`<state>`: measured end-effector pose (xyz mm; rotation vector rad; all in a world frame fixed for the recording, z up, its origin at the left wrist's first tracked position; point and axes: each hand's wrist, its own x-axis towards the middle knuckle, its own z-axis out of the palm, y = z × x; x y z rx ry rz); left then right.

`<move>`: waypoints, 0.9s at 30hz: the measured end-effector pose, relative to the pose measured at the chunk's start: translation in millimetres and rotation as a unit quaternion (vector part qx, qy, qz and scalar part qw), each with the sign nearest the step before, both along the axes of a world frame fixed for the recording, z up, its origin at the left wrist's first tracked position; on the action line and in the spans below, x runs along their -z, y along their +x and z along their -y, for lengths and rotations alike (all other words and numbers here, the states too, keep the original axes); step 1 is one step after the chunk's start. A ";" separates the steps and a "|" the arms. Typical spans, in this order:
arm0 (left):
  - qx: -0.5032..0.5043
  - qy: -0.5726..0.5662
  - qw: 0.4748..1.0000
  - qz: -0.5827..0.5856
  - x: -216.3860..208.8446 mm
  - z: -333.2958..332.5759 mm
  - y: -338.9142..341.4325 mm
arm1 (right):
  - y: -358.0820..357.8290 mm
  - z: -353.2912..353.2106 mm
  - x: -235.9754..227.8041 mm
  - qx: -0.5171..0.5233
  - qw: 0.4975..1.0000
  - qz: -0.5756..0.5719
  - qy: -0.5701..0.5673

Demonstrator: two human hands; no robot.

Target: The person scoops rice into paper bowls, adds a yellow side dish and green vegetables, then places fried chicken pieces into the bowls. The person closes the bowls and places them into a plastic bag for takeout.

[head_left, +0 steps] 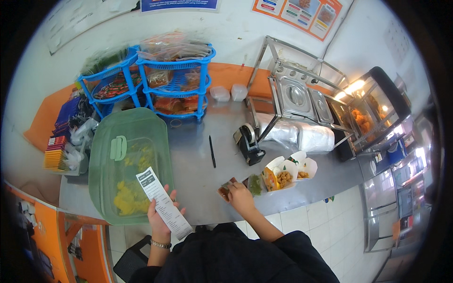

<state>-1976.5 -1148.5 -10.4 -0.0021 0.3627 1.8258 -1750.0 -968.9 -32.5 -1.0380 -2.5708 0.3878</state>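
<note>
Two hands: left hand [159, 218] fingers grip long white paper receipt [163, 203]; right hand [239, 197] fingers pinch small brown sauce packet [225, 190], both beside green translucent plastic lidded tub [127, 141].

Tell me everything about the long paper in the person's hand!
The paper slip is a long, narrow white strip with dark print, darkest at its top end. It looks thin and flat, tilted from upper left to lower right. The left hand grips it near the middle, holding it above the counter edge, partly in front of the green lidded tub.
</note>
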 end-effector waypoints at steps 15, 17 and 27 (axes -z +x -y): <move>0.021 -0.024 0.999 -0.009 -4.7 -39.6 29.9 | -25.8 11.8 23.2 0.014 0.975 0.205 0.082; 0.016 -0.037 0.999 -0.021 -6.2 -44.6 36.7 | -22.4 1.1 9.6 -0.015 0.980 0.192 0.049; -0.085 -0.009 0.996 -0.018 9.5 -63.9 87.4 | 171.2 -124.0 -106.3 -0.016 0.907 -0.258 -0.333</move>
